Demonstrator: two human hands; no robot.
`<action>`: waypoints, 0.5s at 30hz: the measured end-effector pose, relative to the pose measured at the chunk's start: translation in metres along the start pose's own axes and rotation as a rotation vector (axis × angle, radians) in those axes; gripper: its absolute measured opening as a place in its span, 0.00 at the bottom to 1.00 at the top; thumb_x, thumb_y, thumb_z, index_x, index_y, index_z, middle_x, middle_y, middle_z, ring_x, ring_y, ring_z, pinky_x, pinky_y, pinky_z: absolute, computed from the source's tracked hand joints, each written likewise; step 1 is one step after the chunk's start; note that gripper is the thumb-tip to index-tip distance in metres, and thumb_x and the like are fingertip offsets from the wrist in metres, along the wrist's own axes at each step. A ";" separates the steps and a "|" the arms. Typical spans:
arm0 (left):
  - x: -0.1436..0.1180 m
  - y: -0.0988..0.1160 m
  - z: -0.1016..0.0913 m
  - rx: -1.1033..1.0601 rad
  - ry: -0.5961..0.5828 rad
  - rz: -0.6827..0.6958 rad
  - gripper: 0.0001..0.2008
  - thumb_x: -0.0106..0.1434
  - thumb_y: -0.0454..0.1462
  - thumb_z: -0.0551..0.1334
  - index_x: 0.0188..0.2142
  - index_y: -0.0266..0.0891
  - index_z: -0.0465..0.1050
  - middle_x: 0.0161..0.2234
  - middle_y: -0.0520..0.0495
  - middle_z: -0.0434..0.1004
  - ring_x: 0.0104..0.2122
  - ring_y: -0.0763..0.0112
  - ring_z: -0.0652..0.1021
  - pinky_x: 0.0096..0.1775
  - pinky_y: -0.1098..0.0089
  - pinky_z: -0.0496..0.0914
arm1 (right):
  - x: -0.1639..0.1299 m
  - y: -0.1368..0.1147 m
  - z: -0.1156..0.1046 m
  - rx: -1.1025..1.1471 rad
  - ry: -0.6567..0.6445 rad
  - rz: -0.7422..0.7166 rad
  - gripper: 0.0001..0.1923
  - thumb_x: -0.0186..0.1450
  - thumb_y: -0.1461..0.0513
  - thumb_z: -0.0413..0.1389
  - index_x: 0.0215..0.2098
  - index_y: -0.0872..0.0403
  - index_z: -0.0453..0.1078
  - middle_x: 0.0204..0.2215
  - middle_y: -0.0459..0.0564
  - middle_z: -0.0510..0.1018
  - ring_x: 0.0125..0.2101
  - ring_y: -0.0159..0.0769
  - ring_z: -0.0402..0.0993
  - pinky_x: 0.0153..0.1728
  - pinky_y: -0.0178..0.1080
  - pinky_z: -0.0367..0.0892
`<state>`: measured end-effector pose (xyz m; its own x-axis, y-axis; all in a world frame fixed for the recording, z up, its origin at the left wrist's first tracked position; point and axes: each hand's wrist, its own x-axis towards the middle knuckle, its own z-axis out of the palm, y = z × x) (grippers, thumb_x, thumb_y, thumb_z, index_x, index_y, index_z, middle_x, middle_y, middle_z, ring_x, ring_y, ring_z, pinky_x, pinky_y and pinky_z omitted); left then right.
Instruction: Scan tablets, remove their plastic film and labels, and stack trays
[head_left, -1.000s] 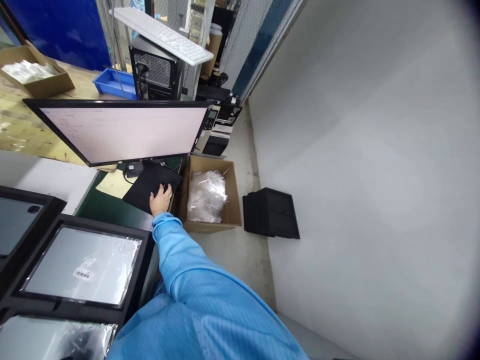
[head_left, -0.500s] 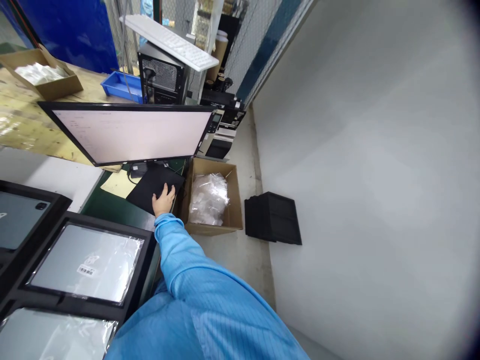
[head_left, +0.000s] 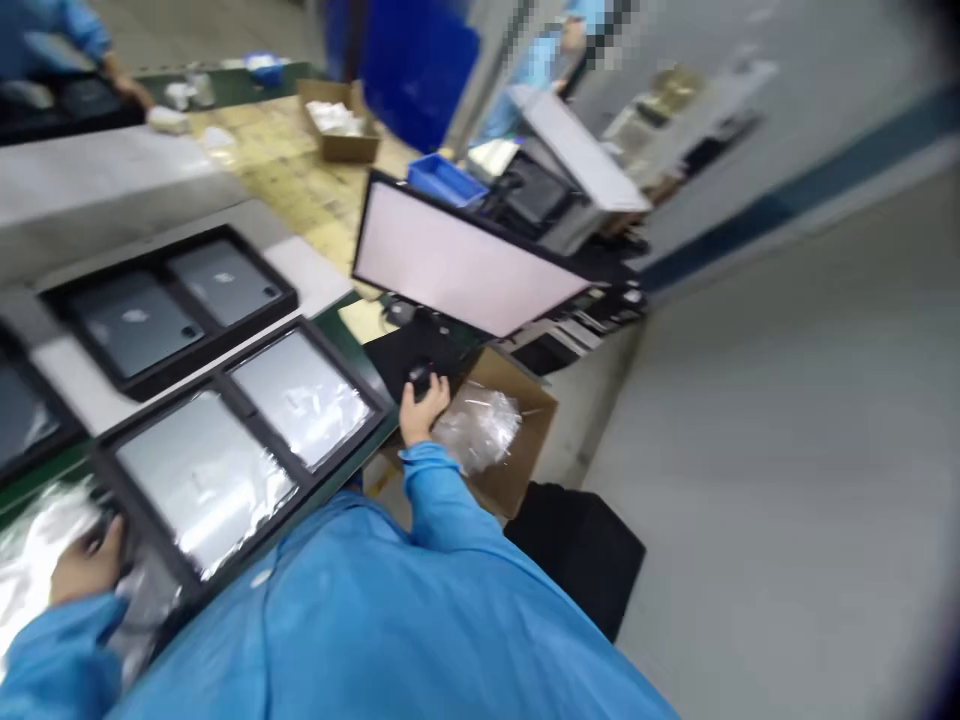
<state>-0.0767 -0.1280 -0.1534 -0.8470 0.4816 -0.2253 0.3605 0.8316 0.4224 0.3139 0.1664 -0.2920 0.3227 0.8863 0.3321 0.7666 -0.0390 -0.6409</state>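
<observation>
My right hand [head_left: 424, 410] rests on a black computer mouse [head_left: 419, 374], its fingers curled about the sides. Under the mouse lies a black mouse pad [head_left: 390, 362], in front of the monitor [head_left: 457, 255]. At the lower left, my left hand [head_left: 86, 568] is closed around something small and dark, blurred and partly hidden. Crumpled clear plastic [head_left: 37, 550] lies beside that hand. Between my hands is a black tray [head_left: 238, 398] holding two tablets [head_left: 206, 475] under shiny film.
A second black tray [head_left: 142, 385] with tablets lies behind. On the right, an open carton [head_left: 536, 430] holds clear bags, with a black bin [head_left: 592, 550] near it. Farther back are a blue tray [head_left: 444, 180] and a small carton [head_left: 349, 150]. Co-workers' blue sleeves show at the top.
The view has swung left and is blurred, bringing my left hand and more trays into sight. My right hand stays at the pad, where the mouse now shows.
</observation>
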 end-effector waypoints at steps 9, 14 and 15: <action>-0.071 0.102 0.065 0.195 -0.243 0.237 0.26 0.68 0.52 0.56 0.54 0.32 0.69 0.51 0.28 0.76 0.46 0.44 0.82 0.47 0.52 0.77 | -0.026 -0.070 -0.069 0.487 -0.292 -0.428 0.12 0.72 0.53 0.55 0.40 0.52 0.75 0.46 0.59 0.80 0.52 0.48 0.77 0.58 0.57 0.71; -0.065 0.141 0.092 0.323 -0.266 0.163 0.33 0.71 0.58 0.55 0.55 0.28 0.69 0.52 0.19 0.72 0.45 0.36 0.82 0.43 0.51 0.75 | -0.042 -0.116 -0.058 0.680 -0.921 -0.432 0.12 0.70 0.53 0.58 0.37 0.51 0.78 0.33 0.52 0.82 0.36 0.41 0.80 0.43 0.45 0.78; -0.063 0.138 0.095 0.258 -0.253 0.130 0.33 0.70 0.59 0.56 0.53 0.29 0.70 0.52 0.19 0.72 0.46 0.35 0.81 0.45 0.50 0.75 | -0.045 -0.121 -0.054 0.668 -1.047 -0.416 0.12 0.69 0.52 0.58 0.36 0.50 0.78 0.32 0.51 0.83 0.35 0.41 0.80 0.42 0.44 0.78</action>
<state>0.0635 -0.0170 -0.1640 -0.6759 0.6138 -0.4079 0.5725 0.7858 0.2339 0.2366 0.1063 -0.1914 -0.6839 0.7241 0.0891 0.1842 0.2895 -0.9393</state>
